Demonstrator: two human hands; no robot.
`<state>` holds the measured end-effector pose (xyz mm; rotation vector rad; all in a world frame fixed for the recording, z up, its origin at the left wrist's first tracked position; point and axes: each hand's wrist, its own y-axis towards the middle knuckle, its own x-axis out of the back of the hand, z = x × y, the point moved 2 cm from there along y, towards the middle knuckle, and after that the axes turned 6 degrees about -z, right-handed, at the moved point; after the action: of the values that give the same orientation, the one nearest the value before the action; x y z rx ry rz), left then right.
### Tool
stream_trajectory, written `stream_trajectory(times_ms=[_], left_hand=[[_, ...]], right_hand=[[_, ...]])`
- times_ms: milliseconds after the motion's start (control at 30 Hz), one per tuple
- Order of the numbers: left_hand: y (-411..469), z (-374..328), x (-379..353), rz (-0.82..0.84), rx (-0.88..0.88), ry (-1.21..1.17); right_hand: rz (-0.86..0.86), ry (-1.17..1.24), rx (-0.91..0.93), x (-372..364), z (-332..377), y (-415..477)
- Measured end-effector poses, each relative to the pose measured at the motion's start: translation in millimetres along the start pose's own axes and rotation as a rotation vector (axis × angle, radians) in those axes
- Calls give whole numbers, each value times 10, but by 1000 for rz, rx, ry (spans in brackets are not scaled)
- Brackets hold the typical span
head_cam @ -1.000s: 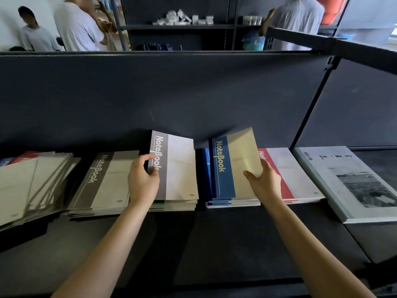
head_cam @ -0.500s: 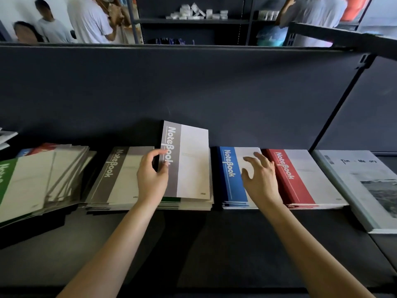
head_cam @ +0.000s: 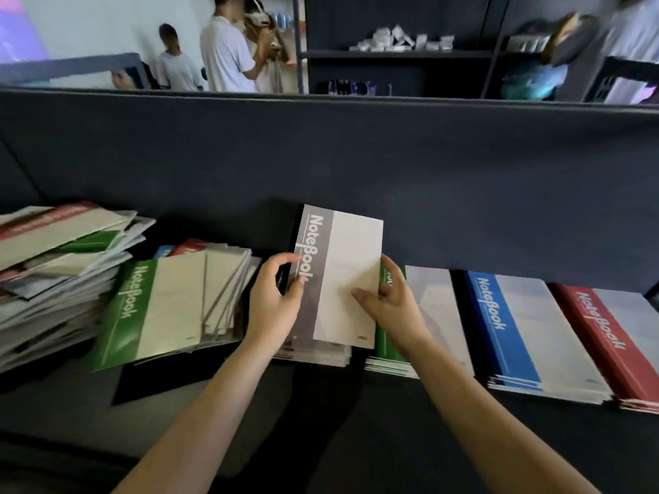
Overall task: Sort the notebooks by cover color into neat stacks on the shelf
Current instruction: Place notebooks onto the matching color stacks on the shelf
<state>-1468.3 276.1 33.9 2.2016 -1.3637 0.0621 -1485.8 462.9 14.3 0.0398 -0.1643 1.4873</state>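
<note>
Item under inspection: the thin paper notebook with a grey spine band and cream cover [head_cam: 342, 276]. It is held clear of the dark shelf [head_cam: 321, 440], tilted up toward the back panel about midway along, directly over the stack of grey-banded notebooks [head_cam: 317, 352].

Left hand [head_cam: 274, 301] pinches the spine edge, thumb on the grey band, fingers curled behind. Right hand [head_cam: 396, 304] pinches the opposite edge, thumb flat on the cream area.

Change noted: half a second ago my right hand lay spread on the blue-banded stack [head_cam: 513, 333] and the left hand alone held this notebook, which then hung over the green-banded stack [head_cam: 383, 347]. It is now over its own colour and held two-handed. I judge the blue placement finished and the grey one about to be squared down.

Outward: the red-banded stack [head_cam: 606, 336] sits toward the shelf's right edge. Toward the left edge, a loose mixed heap topped by a green-banded notebook [head_cam: 171, 297] is unsorted, so much remains.
</note>
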Motion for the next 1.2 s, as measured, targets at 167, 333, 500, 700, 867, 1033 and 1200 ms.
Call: stream_trajectory(times_ms=[167, 333, 500, 700, 867, 1033, 1200], left_hand=[[241, 292, 412, 140, -2, 138], [386, 517, 733, 139, -57, 247], [445, 667, 886, 135, -49, 279], [537, 754, 1086, 176, -37, 262], [650, 825, 1366, 161, -76, 268], [737, 972, 1683, 125, -53, 319], [761, 1212, 2013, 104, 7, 405]], right_hand=[[-74, -183, 70, -499, 55, 86], [-176, -446, 90, -708, 68, 57], [-125, -759, 111, -879, 18, -7], [-63, -1154, 87, -1031, -30, -44], [-149, -1100, 196, -1277, 149, -70], [-171, -832, 349, -1725, 260, -115], [-84, -751, 311, -2133, 281, -218]])
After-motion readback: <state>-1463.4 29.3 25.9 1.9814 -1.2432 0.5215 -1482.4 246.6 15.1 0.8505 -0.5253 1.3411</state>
